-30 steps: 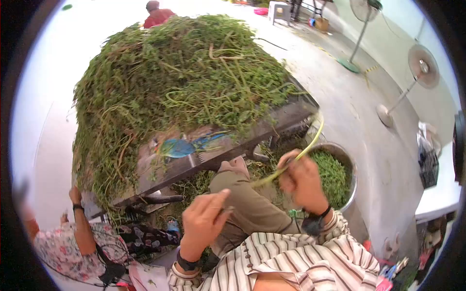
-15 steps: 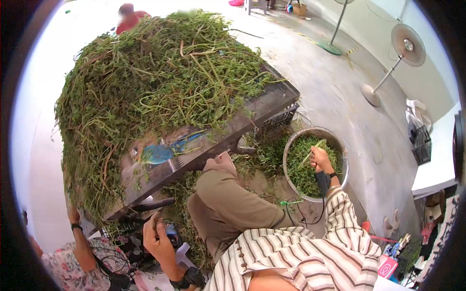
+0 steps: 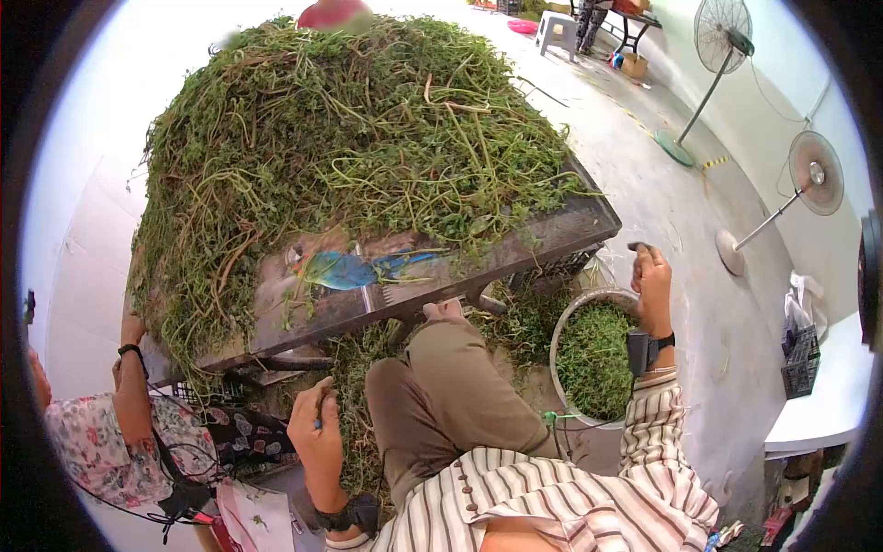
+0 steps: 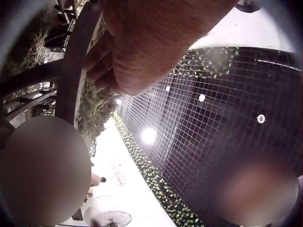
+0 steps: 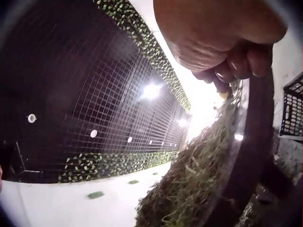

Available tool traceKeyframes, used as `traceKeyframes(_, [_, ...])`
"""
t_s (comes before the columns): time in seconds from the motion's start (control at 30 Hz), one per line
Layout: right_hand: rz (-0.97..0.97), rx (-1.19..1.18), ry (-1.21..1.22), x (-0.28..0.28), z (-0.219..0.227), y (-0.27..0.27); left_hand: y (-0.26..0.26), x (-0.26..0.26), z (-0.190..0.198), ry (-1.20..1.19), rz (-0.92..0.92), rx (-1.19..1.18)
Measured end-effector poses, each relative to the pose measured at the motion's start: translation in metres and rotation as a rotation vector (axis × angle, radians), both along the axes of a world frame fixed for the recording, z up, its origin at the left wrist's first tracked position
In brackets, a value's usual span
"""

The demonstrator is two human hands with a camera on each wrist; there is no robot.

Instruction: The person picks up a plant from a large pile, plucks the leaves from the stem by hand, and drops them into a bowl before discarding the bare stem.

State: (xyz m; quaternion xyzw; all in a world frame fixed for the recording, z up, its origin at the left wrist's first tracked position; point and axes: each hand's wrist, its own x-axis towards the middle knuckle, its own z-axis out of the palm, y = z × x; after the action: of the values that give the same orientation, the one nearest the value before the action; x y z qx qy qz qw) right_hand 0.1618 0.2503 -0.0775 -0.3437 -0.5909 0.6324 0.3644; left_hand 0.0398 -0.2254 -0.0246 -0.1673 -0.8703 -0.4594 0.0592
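My left hand (image 3: 317, 437) is raised beside my knee, fingers loosely bent, with a dark tip and a small blue spot showing on it. No stem shows in it. Over on the right, my right hand (image 3: 652, 287) is lifted just past the rim of a round metal basin (image 3: 556, 361), with a dark tip at its fingers and no stem visible. Short green leafy pieces (image 3: 593, 359) fill the basin. A large heap of long-stemmed greens (image 3: 368, 138) covers most of the dark table (image 3: 543, 230) in front of me. In the right wrist view, curled fingers (image 5: 239, 64) appear above the greens.
A blue flat piece (image 3: 345, 271) lies at the table's near edge. Loose greens (image 3: 359, 359) cover the ground below. Another person in a floral top (image 3: 87, 442) sits at left. A standing fan (image 3: 814, 173) and a black crate (image 3: 800, 363) stand at right.
My right hand carried a green stem over the basin, and the stem is gone from it now. That hand has moved up and right, while the left has drawn back from my lap.
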Motion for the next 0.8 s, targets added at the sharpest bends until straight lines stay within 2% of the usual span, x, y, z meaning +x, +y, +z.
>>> traceKeyframes(0.13, [0.160,0.125,-0.017,-0.049,0.046,-0.040,0.007,-0.003,0.006,-0.002,0.014,0.045])
traceKeyframes(0.2, [0.369,0.270,-0.060,-0.081,0.066,-0.043,0.007,-0.003,0.006,0.045,0.021,0.013])
traceKeyframes(0.23, [0.375,0.278,-0.057,-0.099,0.073,-0.041,0.006,-0.003,0.004,0.049,0.028,0.020])
traceKeyframes(0.3, [0.526,0.326,-0.061,-0.136,0.088,-0.034,-0.001,-0.001,-0.003,0.015,0.058,0.029])
traceKeyframes(0.53, [0.605,0.474,-0.093,-0.264,0.107,-0.011,-0.016,0.001,0.005,-0.085,0.127,0.100])
traceKeyframes(0.6, [0.455,0.950,-0.373,-0.296,0.101,-0.005,-0.021,-0.002,0.005,-0.007,0.123,-0.003])
traceKeyframes(0.73, [0.336,1.104,-0.493,-0.325,0.092,-0.012,-0.032,-0.008,-0.010,-0.093,0.199,0.059])
traceKeyframes(0.77, [0.345,1.108,-0.493,-0.327,0.094,-0.010,-0.034,-0.008,-0.012,-0.073,0.192,0.034])
traceKeyframes(0.8, [0.397,1.078,-0.634,-0.328,0.098,-0.006,-0.035,-0.008,-0.013,-0.055,0.184,0.010])
